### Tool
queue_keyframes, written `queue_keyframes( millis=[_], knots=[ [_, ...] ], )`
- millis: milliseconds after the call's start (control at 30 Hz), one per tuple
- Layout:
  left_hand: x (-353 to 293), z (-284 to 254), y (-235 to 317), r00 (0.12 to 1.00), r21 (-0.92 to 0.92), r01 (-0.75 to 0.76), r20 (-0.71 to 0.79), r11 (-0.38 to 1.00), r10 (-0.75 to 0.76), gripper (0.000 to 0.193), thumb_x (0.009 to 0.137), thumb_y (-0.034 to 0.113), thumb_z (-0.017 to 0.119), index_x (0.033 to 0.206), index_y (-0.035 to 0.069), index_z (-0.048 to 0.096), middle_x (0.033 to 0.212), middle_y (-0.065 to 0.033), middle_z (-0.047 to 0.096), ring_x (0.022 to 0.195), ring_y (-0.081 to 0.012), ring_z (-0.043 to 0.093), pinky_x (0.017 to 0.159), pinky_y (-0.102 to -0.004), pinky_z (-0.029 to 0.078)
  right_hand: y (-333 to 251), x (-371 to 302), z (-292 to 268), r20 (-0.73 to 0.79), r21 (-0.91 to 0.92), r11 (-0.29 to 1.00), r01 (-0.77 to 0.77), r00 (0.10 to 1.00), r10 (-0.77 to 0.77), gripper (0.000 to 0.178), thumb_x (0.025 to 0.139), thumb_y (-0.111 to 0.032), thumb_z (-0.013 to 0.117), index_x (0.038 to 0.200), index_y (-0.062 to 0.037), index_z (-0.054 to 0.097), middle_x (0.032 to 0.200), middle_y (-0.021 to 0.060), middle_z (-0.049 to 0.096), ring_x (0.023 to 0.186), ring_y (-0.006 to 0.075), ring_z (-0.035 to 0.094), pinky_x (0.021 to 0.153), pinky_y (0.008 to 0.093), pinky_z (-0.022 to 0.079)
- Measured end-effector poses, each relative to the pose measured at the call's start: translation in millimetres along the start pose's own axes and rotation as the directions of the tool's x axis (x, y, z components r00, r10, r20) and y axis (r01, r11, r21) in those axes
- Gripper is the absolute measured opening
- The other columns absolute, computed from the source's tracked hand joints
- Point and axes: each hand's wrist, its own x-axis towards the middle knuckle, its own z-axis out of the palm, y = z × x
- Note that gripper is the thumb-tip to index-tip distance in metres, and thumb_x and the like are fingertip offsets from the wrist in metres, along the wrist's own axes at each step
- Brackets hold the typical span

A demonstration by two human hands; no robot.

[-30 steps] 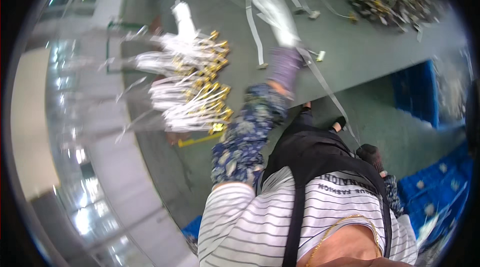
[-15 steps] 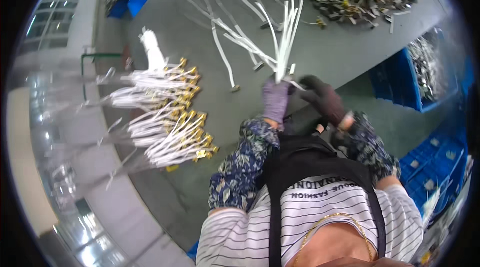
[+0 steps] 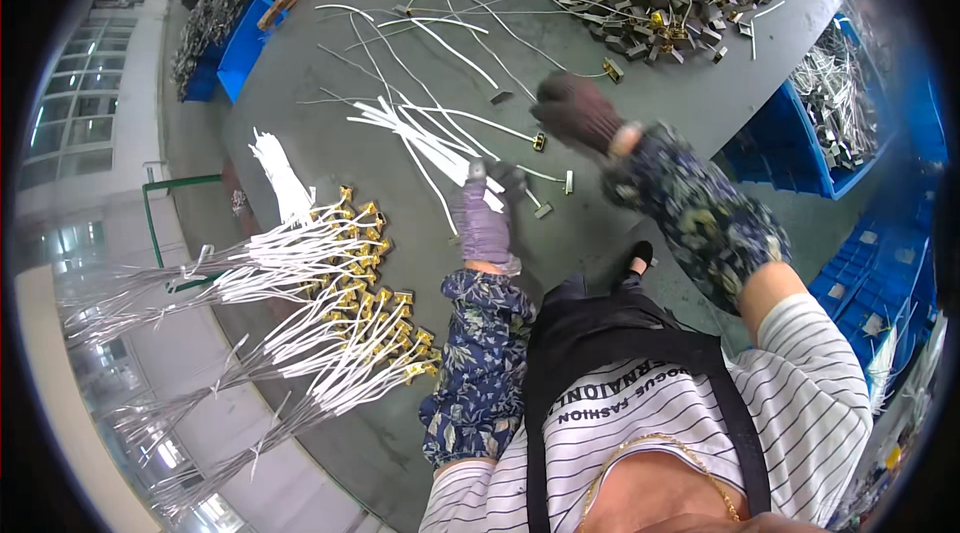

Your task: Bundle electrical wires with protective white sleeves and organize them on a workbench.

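Dark capital lettering (image 3: 620, 398) in two lines stands on the chest of the white striped shirt (image 3: 565, 458), upside down in this view; the black apron (image 3: 620, 343) borders it; pale patches (image 3: 835, 290) on the blue crate (image 3: 850, 308) are unreadable.

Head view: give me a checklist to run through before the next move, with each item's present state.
1. Left hand on the white tubes: ok.
2. Right hand empty: cannot tell, it is blurred.
3. Loose white-sleeved wires lying uncrossed: not ok, some cross.
4. Finished-looking wire rows with yellow ends facing right: ok.
5. Block pile wholly in view: not ok, the picture's top edge cuts it.
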Motion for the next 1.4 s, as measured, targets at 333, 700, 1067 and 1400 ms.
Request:
queue_keyframes(
  millis=[333, 700, 1067, 1400],
  knots=[
    [12.6, 61.6, -34.7, 0.994, -0.040, 0.039, 0.104, 0.998, -0.035, 0.033, 0.092, 0.033, 0.069, 0.104, 0.002, 0.066, 0.089, -0.0078, 0.068, 0.077, -0.0188, 0.065, 0.066, -0.0298, 0.055, 162.5, -341.4, -23.4, 0.336, -0.538, 0.740, 0.404, 0.908, -0.251, 0.009, 0.073, -0.013, 0.069, 0.081, -0.0090, 0.067, 0.068, 0.0069, 0.060, 0.062, 0.0242, 0.060, 0.053, 0.0383, 0.049],
    [23.0, 73.2, 57.5, 0.979, -0.125, -0.196, 0.030, 0.973, 0.201, 0.022, 0.094, 0.022, 0.064, 0.106, 0.005, 0.060, 0.101, -0.0132, 0.068, 0.090, -0.0261, 0.068, 0.080, -0.0425, 0.060, 206.8, -421.0, -23.7, 0.185, 0.194, 0.678, -0.709, 0.706, 0.684, 0.015, 0.077, -0.015, 0.071, 0.080, -0.0039, 0.062, 0.066, 0.0023, 0.056, 0.061, 0.0118, 0.052, 0.055, 0.0319, 0.041],
    [2.8, 81.8, 50.1, 0.928, 0.054, -0.372, 0.001, 0.927, 0.373, 0.030, 0.095, 0.024, 0.064, 0.109, -0.001, 0.056, 0.094, -0.0171, 0.070, 0.070, -0.0249, 0.070, 0.061, -0.0352, 0.062, 200.6, -422.1, -42.3, 0.172, 0.288, 0.738, -0.610, 0.791, 0.587, 0.013, 0.076, -0.011, 0.072, 0.083, -0.0035, 0.064, 0.069, 0.0011, 0.059, 0.063, 0.0109, 0.053, 0.056, 0.0307, 0.043],
    [8.3, 44.2, 49.6, 0.952, -0.091, -0.297, -0.112, 0.951, 0.286, 0.030, 0.095, 0.027, 0.063, 0.110, 0.001, 0.055, 0.093, -0.0147, 0.069, 0.070, -0.0242, 0.068, 0.060, -0.0366, 0.060, 200.3, -416.3, -47.3, 0.148, 0.226, 0.633, -0.741, 0.668, 0.729, 0.013, 0.074, -0.010, 0.073, 0.073, -0.0086, 0.060, 0.061, -0.0023, 0.053, 0.054, 0.0083, 0.049, 0.048, 0.0279, 0.039]
  ],
)
